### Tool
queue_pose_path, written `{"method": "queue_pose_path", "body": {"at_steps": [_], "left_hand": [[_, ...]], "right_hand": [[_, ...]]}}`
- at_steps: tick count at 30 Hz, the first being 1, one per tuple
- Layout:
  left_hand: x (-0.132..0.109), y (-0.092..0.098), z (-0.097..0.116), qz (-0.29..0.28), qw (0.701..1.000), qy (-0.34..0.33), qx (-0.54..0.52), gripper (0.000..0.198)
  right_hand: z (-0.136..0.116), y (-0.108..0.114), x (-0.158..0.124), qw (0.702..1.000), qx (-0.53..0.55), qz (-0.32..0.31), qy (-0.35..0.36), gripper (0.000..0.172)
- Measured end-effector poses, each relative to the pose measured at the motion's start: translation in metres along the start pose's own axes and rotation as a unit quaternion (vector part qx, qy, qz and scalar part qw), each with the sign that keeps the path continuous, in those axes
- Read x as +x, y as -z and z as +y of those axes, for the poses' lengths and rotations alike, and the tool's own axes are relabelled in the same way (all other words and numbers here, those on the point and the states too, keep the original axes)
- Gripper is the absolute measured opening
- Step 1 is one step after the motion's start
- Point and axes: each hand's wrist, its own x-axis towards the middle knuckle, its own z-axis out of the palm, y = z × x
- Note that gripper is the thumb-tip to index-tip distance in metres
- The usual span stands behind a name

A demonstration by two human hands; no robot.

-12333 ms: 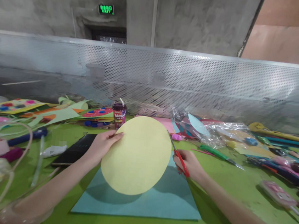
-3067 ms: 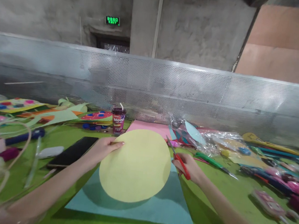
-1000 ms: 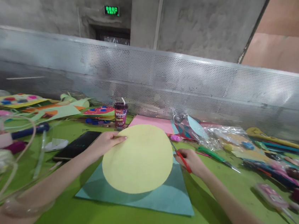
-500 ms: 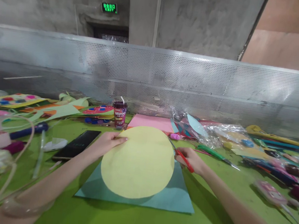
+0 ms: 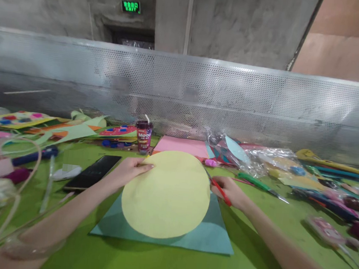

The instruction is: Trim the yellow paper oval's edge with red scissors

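Note:
A round sheet of pale yellow paper (image 5: 166, 197) is held up over a blue-green sheet of paper (image 5: 216, 237) lying on the green table. At its upper left edge my left hand (image 5: 134, 168) pinches it, thumb on the front face and the other fingers mostly behind. On the other side, my right hand (image 5: 229, 190) is closed around red-handled scissors (image 5: 223, 193). Their blades point up and left along the circle's right edge, partly hidden by the paper. Whether the blades are biting into the paper I cannot tell.
Left of my left hand lies a black phone (image 5: 95, 172), with a purple drink cup (image 5: 143, 137) and straw behind it. A green-handled craft knife (image 5: 262, 186) lies on the right. Pink paper (image 5: 181, 145) and clear plastic wrapping (image 5: 254, 159) are at the back, before a perforated metal panel (image 5: 234, 97).
Hardly anything differs. The red scissors handle has shifted very slightly, and the view has tilted a touch. Both hands keep their hold.

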Motion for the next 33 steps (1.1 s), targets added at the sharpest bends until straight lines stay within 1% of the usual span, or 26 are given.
{"method": "queue_pose_path", "body": {"at_steps": [6, 12, 16, 20, 25, 33], "left_hand": [[0.0044, 0.0007, -0.0056, -0.005, 1.000, -0.003, -0.015, 0.032], [0.0036, 0.0013, -0.0052, -0.009, 1.000, -0.003, 0.001, 0.031], [0.0015, 0.0007, -0.0037, -0.024, 1.000, -0.010, 0.016, 0.031], [0.0021, 0.0007, -0.0048, -0.024, 0.999, -0.015, 0.032, 0.032], [0.0024, 0.0008, -0.0054, -0.025, 0.999, -0.012, 0.036, 0.034], [0.0023, 0.0011, -0.0058, -0.019, 0.998, -0.020, 0.051, 0.034]], "right_hand": [[-0.0039, 0.0025, -0.0007, 1.000, -0.024, 0.013, -0.005, 0.021], [-0.0030, 0.0056, -0.0010, 0.999, 0.011, -0.010, -0.035, 0.018], [-0.0024, 0.0052, -0.0008, 0.999, 0.008, -0.020, -0.030, 0.017], [-0.0019, 0.0037, -0.0006, 0.999, -0.003, -0.032, -0.017, 0.013], [0.0009, 0.0023, 0.0005, 1.000, -0.008, -0.026, -0.002, 0.013], [0.0040, 0.0016, 0.0020, 0.999, -0.011, -0.028, 0.015, 0.019]]}}
